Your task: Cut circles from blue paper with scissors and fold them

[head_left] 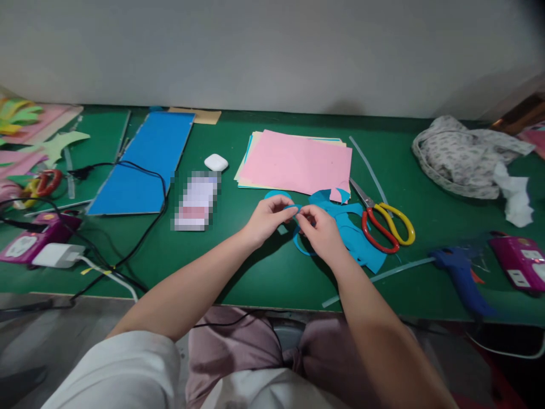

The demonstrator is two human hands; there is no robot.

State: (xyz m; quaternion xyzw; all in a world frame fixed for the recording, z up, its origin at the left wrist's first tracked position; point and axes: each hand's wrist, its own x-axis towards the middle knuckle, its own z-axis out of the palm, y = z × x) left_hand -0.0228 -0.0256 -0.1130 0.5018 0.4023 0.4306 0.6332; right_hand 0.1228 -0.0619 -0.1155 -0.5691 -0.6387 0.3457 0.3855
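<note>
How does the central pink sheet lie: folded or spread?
Spread: the pink sheet lies flat atop other sheets, its broad face showing and no fold visible.

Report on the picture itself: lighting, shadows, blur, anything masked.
Head view: lighting looks dim, the wall darkening toward the upper right; head view: soft shadow on the table below the left hand and right hand; head view: the glue gun looks smeared, while coarse squares mask the phone.

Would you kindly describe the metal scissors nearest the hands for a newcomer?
On the green tabletop, find the pink-topped paper stack. Metal scissors lie by its lower-right corner, their red and yellow handles unlike the cut blue paper alongside.
</note>
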